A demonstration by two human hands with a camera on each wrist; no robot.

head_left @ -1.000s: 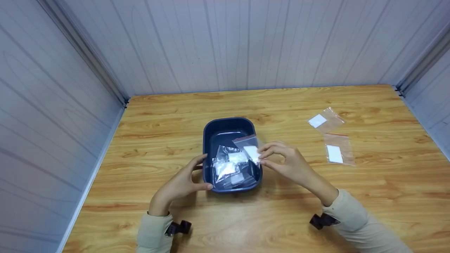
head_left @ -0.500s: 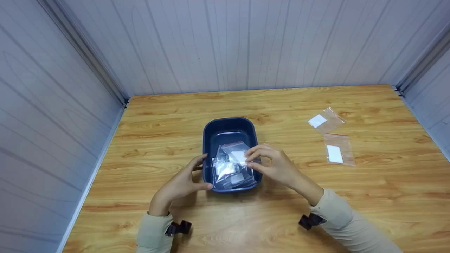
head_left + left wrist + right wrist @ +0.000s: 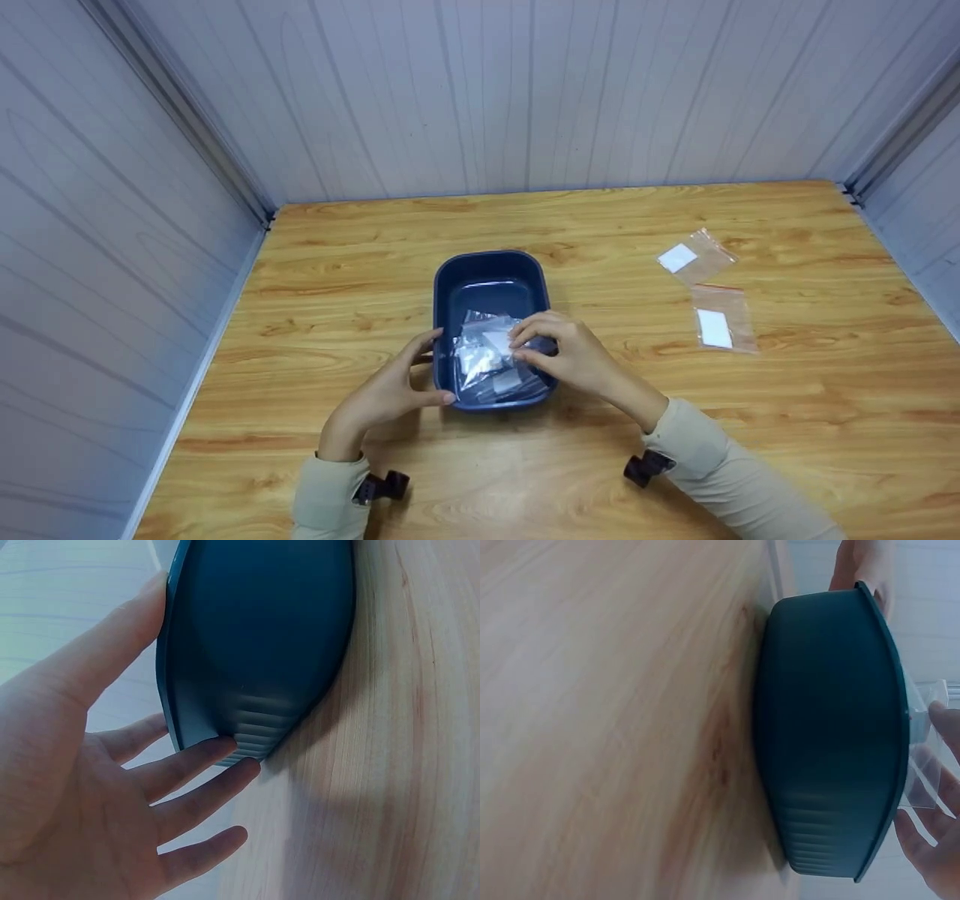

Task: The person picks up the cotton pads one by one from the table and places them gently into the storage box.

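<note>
A dark blue plastic bin (image 3: 491, 270) stands on the table with several clear zip bags (image 3: 506, 381) in its near half, each showing a white piece inside. My right hand (image 3: 559, 349) reaches over the bin's right rim and pinches another zip bag (image 3: 491, 334) between thumb and fingers, close above the pile. The right wrist view shows this clear bag (image 3: 924, 784) standing above the rim. At the bin's left side, my left hand (image 3: 386, 386) rests its thumb at the near rim. Its loosely straight fingers (image 3: 202, 799) lie by the outer wall in the left wrist view.
Two more zip bags with white pieces lie on the right of the wooden table (image 3: 322, 300), one farther back (image 3: 697, 256) and one nearer (image 3: 724, 319). Pale panel walls (image 3: 487, 97) enclose the table at the back and sides.
My right hand has moved left from the bin's right rim to over the pile, carrying the zip bag with it and lowering it. My left hand and the bin have stayed put.
</note>
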